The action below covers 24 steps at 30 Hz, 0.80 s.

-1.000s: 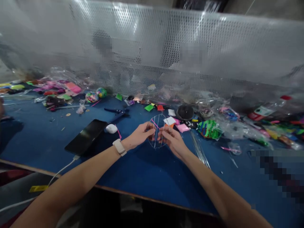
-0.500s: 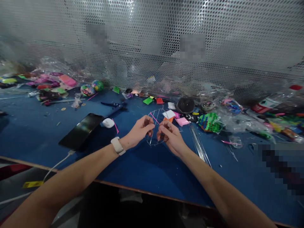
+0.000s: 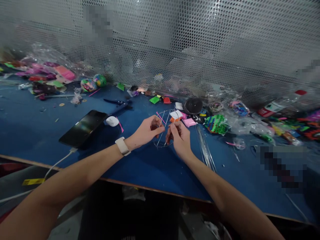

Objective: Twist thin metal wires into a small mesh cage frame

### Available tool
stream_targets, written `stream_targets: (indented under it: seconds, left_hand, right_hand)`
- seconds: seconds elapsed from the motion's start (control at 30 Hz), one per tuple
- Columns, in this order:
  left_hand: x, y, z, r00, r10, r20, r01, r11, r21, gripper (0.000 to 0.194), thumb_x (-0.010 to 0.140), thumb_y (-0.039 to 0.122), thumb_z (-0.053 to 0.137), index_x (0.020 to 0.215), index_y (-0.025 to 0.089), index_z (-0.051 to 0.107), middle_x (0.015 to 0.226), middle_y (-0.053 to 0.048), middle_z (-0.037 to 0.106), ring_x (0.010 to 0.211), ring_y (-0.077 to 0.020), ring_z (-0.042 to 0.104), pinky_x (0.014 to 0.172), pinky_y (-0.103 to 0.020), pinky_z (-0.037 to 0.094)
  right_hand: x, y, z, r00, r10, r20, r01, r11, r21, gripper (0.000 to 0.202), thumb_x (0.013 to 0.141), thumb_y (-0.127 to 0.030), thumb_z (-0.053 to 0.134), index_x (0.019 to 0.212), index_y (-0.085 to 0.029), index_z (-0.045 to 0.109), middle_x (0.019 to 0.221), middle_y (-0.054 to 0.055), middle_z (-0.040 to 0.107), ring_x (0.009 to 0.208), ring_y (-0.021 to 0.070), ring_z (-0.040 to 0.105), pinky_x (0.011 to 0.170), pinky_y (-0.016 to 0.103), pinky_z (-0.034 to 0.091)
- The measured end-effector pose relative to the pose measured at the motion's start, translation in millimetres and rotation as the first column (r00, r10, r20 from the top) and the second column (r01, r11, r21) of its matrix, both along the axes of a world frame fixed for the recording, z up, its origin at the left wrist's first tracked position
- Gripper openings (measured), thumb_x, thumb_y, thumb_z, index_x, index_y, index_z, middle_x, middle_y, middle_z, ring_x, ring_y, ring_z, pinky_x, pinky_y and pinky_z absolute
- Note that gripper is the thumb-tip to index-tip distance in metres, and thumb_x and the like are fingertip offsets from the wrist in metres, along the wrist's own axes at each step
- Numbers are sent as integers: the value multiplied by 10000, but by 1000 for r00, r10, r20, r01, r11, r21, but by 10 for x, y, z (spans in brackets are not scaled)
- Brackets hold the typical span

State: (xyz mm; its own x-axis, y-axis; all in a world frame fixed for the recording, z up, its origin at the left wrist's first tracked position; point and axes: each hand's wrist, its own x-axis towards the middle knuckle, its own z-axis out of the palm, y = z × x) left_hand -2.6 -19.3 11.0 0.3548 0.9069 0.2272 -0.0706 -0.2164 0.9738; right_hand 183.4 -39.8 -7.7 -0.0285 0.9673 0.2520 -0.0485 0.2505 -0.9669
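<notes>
My left hand (image 3: 147,131) and my right hand (image 3: 179,137) together hold a small clear wire-like frame (image 3: 162,131) just above the blue table (image 3: 150,163). The frame is round-ish, made of thin transparent strands, with a pink strip (image 3: 160,117) across its top. Each hand pinches one side of it with fingers closed. A white watch band (image 3: 122,146) sits on my left wrist. Small white, pink and orange pieces (image 3: 183,119) lie just beyond the frame.
A black phone (image 3: 83,128) on a white cable and a white earbud case (image 3: 112,121) lie left of my hands. Clear rods (image 3: 205,148) lie to the right. Coloured clay, plastic bags, a black bowl (image 3: 193,106) and a bottle (image 3: 280,105) crowd the perforated metal wall (image 3: 200,50).
The view has tipped downward, so everything sits higher in the picture. My hands have drawn slightly closer together on the frame, and my right fingers have turned more upright.
</notes>
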Motion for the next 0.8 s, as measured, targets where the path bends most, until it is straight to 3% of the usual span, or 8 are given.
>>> stream_targets:
  seconds: [0.2, 0.53, 0.8]
  left_hand:
    - [10, -23, 11, 999, 26, 33, -26, 1000, 0, 230, 970, 301, 784, 952, 208, 575, 899, 1, 638, 618, -95, 595, 635, -293, 493]
    - [35, -24, -13, 995, 23, 96, -23, 1000, -8, 192, 971, 269, 772, 960, 200, 593, 946, -7, 639, 605, -81, 576, 618, -281, 482]
    - [26, -15, -30, 999, 41, 17, -41, 999, 9, 204, 971, 272, 776, 936, 205, 587, 846, 10, 628, 597, -96, 590, 604, -278, 460]
  right_hand:
    - [-11, -23, 63, 1000, -2, 17, 2, 1000, -22, 494, 960, -750, 783, 932, -293, 599, 708, -37, 615, 480, 148, 558, 446, 343, 457]
    - [5, -26, 31, 999, 27, 17, -27, 999, -32, 500, 941, -755, 800, 958, -301, 590, 768, -27, 611, 532, 155, 558, 491, 357, 481]
    - [4, -25, 43, 999, 19, 41, -19, 1000, -4, 498, 937, -753, 812, 955, -301, 605, 761, -30, 624, 516, 155, 557, 492, 370, 471]
